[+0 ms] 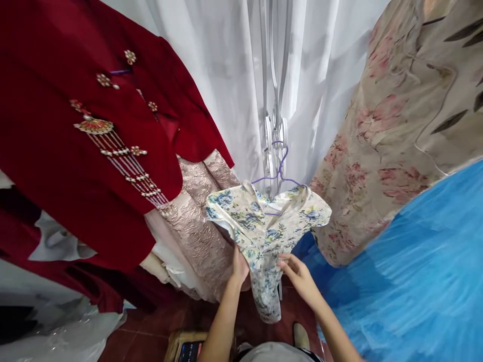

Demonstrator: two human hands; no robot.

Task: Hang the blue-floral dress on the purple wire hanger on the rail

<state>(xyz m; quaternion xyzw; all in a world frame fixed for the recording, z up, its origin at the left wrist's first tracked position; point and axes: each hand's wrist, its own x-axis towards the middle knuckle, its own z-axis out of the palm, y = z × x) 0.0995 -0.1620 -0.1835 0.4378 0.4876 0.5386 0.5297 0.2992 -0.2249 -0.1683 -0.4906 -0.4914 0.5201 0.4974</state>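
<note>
A cream floral dress (266,241) with blue and green flowers and short sleeves hangs from a thin purple hanger (281,168) in front of me. My left hand (240,266) grips the dress at its left side near the waist, with most of its fingers hidden behind the cloth. At the right side of the waist, my right hand (298,274) has its thumb and forefinger closed on the fabric. Below both hands the skirt narrows and hangs down.
A dark red jacket (113,201) with beaded ornaments hangs at left over a pink textured garment (196,221). White curtains (211,60) hang behind a metal rack (273,75). On the right are a beige floral garment (350,166) and blue tulle (422,261). A phone (189,352) lies on a wooden stool (172,347).
</note>
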